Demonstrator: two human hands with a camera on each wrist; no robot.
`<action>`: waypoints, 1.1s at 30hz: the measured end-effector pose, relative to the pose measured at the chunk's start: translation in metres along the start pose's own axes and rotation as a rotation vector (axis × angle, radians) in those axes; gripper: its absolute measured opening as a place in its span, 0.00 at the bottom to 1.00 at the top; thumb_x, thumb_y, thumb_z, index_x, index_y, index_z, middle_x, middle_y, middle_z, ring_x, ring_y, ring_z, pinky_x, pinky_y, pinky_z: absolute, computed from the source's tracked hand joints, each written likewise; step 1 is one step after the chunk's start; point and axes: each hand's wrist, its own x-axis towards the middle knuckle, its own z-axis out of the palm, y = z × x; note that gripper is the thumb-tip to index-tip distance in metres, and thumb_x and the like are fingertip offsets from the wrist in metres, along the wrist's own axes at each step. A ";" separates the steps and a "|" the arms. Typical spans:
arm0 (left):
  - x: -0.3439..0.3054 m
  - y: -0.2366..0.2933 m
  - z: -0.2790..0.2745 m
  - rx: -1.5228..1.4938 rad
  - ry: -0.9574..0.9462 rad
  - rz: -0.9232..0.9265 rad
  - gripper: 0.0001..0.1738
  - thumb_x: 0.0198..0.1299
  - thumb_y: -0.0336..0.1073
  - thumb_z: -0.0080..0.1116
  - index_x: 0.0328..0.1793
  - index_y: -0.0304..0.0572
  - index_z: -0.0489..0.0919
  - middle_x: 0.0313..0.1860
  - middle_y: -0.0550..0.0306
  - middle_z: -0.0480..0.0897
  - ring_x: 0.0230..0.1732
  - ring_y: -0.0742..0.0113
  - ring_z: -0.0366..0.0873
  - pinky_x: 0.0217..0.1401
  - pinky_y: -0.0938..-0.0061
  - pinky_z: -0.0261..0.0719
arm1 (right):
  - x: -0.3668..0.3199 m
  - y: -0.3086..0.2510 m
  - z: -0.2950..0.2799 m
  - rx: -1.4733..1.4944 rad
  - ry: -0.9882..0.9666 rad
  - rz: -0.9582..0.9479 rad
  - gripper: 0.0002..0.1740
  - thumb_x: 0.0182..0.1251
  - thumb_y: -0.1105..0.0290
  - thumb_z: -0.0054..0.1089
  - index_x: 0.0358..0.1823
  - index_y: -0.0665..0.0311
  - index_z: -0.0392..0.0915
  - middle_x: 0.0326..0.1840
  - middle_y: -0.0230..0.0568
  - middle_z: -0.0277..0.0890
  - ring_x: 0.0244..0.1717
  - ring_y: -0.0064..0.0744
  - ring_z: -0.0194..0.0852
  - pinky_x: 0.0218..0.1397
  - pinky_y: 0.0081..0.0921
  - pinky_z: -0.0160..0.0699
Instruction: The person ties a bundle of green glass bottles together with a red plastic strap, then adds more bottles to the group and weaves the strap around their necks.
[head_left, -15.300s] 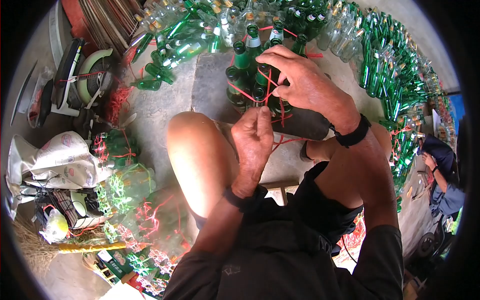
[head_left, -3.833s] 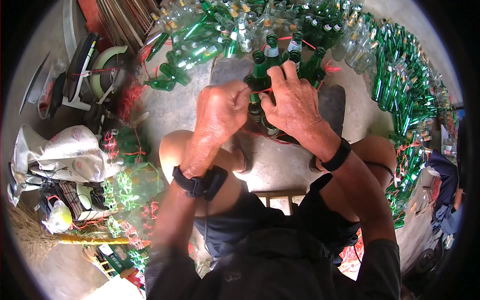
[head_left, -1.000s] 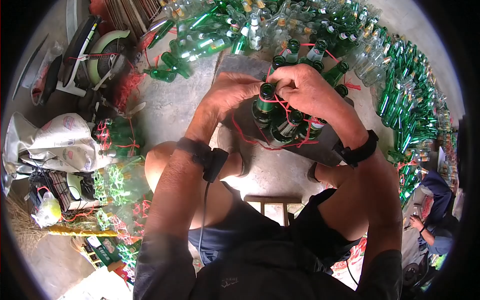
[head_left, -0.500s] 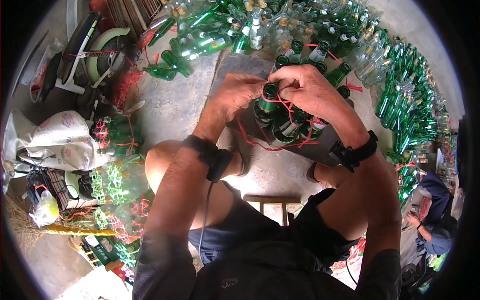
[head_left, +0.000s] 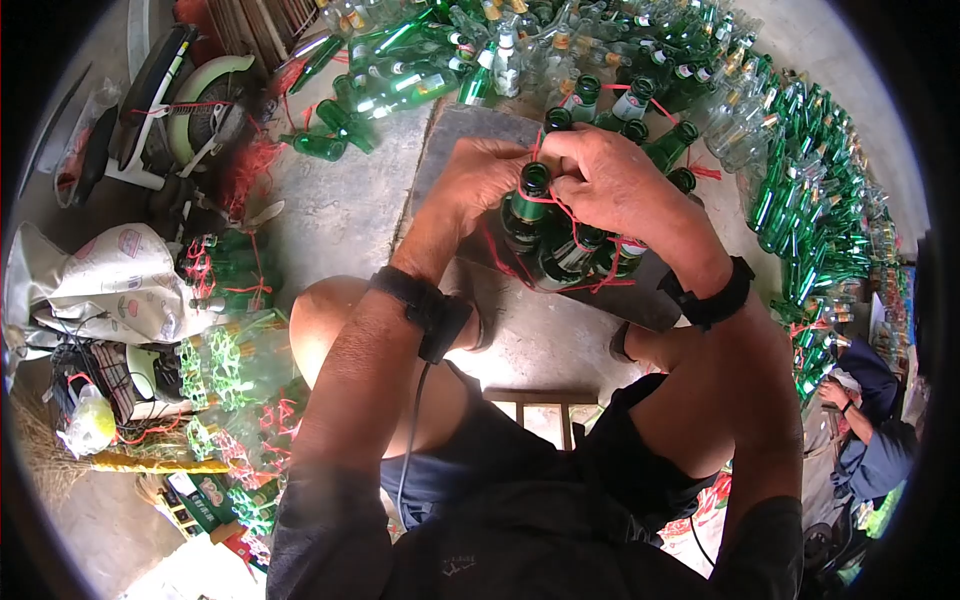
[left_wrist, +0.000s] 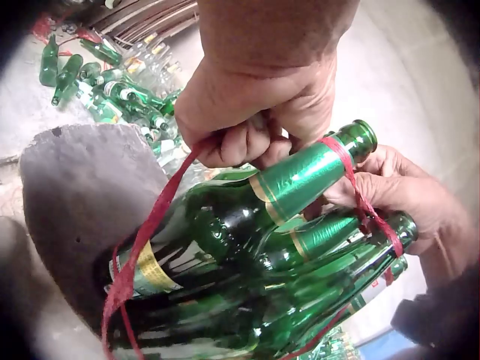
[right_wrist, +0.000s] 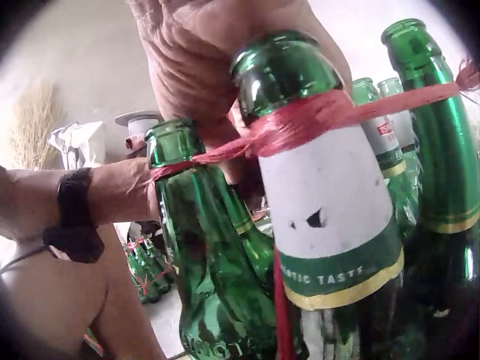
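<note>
Several green beer bottles (head_left: 535, 180) stand bunched on a dark board (head_left: 455, 135) between the person's feet. Red plastic string (left_wrist: 161, 206) loops around their necks and hangs down along their sides. The left hand (head_left: 478, 180), at the left of the bunch, grips the string in curled fingers. Close against it, the right hand (head_left: 625, 180) reaches over the bottles with thumb and fingers pinching string behind the nearest left neck. Bottle necks partly hide its fingertips. In the right wrist view, string wraps the neck of a white-labelled bottle (right_wrist: 330, 187).
Heaps of green and clear bottles (head_left: 790, 200) curve around the back and right. At the left are a wheeled scooter-like frame (head_left: 150, 120), a white sack (head_left: 120, 270) and tied bottle bundles (head_left: 230, 365). Another person (head_left: 865, 440) is at the far right.
Earlier the left hand was low in front of the bunch, later pulling string at its left. Now both hands meet at the left neck. Over the last second they barely shift.
</note>
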 end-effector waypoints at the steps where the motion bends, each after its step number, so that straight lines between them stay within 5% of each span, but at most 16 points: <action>1: -0.001 0.004 0.002 -0.011 0.005 -0.014 0.22 0.53 0.37 0.79 0.47 0.23 0.88 0.35 0.56 0.88 0.33 0.74 0.80 0.34 0.75 0.78 | 0.000 0.003 0.001 -0.109 0.057 -0.072 0.05 0.61 0.78 0.61 0.38 0.69 0.78 0.27 0.47 0.75 0.28 0.40 0.73 0.35 0.39 0.71; 6: 0.001 0.005 0.003 0.005 0.012 0.009 0.21 0.55 0.38 0.79 0.46 0.24 0.89 0.34 0.57 0.88 0.32 0.74 0.79 0.34 0.75 0.78 | -0.005 -0.001 -0.003 -0.306 0.163 -0.190 0.07 0.59 0.76 0.63 0.30 0.70 0.73 0.29 0.51 0.71 0.31 0.54 0.73 0.36 0.44 0.71; 14: -0.003 0.008 0.000 0.016 -0.013 0.043 0.20 0.58 0.40 0.76 0.45 0.25 0.89 0.34 0.57 0.88 0.33 0.74 0.79 0.38 0.73 0.80 | -0.007 -0.006 -0.012 -0.075 0.078 -0.092 0.07 0.65 0.73 0.64 0.34 0.71 0.76 0.30 0.40 0.74 0.30 0.30 0.73 0.35 0.31 0.71; 16: -0.004 0.008 0.000 0.126 0.005 0.062 0.12 0.58 0.37 0.74 0.44 0.38 0.91 0.29 0.68 0.84 0.26 0.82 0.73 0.24 0.81 0.68 | -0.007 -0.001 -0.014 0.069 0.035 -0.061 0.07 0.67 0.73 0.63 0.36 0.71 0.76 0.30 0.38 0.74 0.31 0.27 0.72 0.35 0.29 0.71; 20: -0.006 0.011 0.001 0.102 -0.008 0.058 0.11 0.59 0.39 0.72 0.40 0.40 0.91 0.27 0.71 0.81 0.26 0.84 0.69 0.24 0.82 0.63 | -0.005 -0.006 -0.019 0.152 0.013 -0.064 0.07 0.72 0.72 0.61 0.40 0.70 0.76 0.32 0.33 0.75 0.34 0.20 0.69 0.38 0.26 0.72; 30: -0.003 0.009 0.002 0.109 -0.008 0.064 0.11 0.62 0.39 0.69 0.41 0.38 0.90 0.30 0.69 0.84 0.28 0.83 0.73 0.27 0.82 0.69 | -0.003 -0.002 -0.009 0.229 0.039 -0.112 0.06 0.75 0.73 0.58 0.40 0.69 0.75 0.33 0.32 0.75 0.35 0.20 0.68 0.41 0.25 0.71; 33: -0.002 0.010 0.001 0.120 -0.013 0.074 0.11 0.62 0.38 0.69 0.41 0.38 0.90 0.31 0.66 0.86 0.29 0.82 0.76 0.29 0.82 0.73 | -0.002 -0.003 -0.007 0.193 0.168 -0.176 0.06 0.68 0.75 0.62 0.34 0.67 0.74 0.22 0.36 0.69 0.25 0.28 0.66 0.32 0.28 0.70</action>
